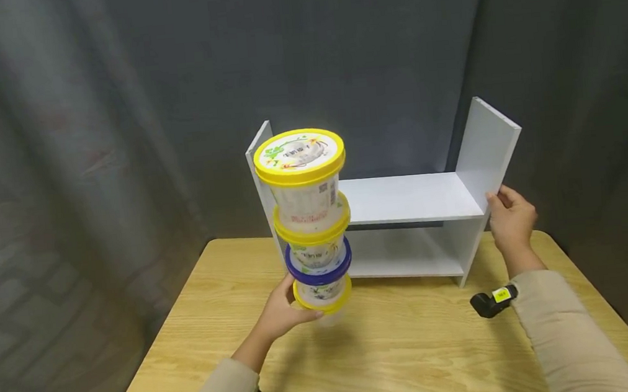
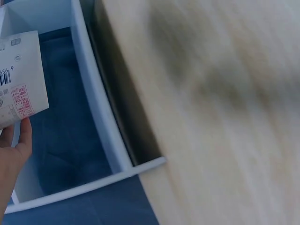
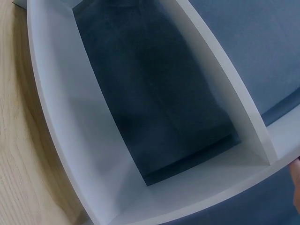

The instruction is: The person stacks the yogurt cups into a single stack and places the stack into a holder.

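Observation:
My left hand [image 1: 282, 311] grips the lower end of an upright stack of several white plastic tubs, thumb and fingers around its side. The top tub [image 1: 306, 206] has a printed yellow lid [image 1: 299, 154]. Under it come another yellow lid [image 1: 314, 236], a dark blue lid [image 1: 321, 277] and a yellow one [image 1: 332, 306]. In the left wrist view, fingers [image 2: 26, 136] touch a white tub [image 2: 21, 75] with a barcode and red print. My right hand [image 1: 512, 219] pinches the front edge of the right side panel [image 1: 486, 150] of a white shelf [image 1: 404, 197].
The two-level shelf stands at the back of a wooden table [image 1: 406, 350], behind and right of the tubs. Its left side panel [image 1: 261, 163] is partly hidden by the stack. A grey curtain [image 1: 365, 73] hangs behind. Small black cameras [image 1: 486, 305] are strapped on the wrists.

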Action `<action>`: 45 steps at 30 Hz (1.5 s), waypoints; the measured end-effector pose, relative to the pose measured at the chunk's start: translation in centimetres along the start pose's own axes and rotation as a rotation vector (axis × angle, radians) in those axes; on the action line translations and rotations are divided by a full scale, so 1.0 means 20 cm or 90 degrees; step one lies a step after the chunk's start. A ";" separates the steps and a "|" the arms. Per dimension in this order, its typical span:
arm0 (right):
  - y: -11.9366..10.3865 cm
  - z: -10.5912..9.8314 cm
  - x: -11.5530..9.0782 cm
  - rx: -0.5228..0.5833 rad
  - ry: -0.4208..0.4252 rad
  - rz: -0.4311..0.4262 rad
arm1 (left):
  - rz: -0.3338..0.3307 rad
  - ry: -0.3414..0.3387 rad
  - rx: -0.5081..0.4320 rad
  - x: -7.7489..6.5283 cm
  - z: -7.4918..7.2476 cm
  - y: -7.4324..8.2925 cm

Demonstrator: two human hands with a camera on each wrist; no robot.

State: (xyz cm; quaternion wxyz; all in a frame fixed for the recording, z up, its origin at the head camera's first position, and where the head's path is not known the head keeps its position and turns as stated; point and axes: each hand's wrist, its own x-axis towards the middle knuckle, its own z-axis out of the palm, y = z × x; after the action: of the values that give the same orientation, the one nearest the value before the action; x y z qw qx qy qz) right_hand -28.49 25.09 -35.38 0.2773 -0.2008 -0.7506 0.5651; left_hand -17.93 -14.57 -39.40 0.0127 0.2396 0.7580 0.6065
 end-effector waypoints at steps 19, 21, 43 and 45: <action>0.01 -0.03 -0.10 -0.086 0.016 -0.066 | 0.027 -0.046 -0.021 0.26 0.04 0.11; 0.01 -0.02 -0.09 -0.087 0.018 -0.071 | 0.024 -0.050 -0.028 0.29 0.04 0.13; 0.24 0.03 0.08 0.052 -0.005 -0.152 | 0.001 -0.073 -0.083 0.51 0.02 0.28; 0.22 0.02 0.05 0.038 -0.007 -0.136 | -0.004 -0.069 -0.075 0.51 0.02 0.28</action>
State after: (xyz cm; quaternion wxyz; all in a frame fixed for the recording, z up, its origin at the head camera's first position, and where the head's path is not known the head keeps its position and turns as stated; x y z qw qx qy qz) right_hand -29.56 26.57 -39.57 0.3375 -0.1080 -0.7524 0.5553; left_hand -24.91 -9.60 -31.58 0.0692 0.2686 0.7201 0.6360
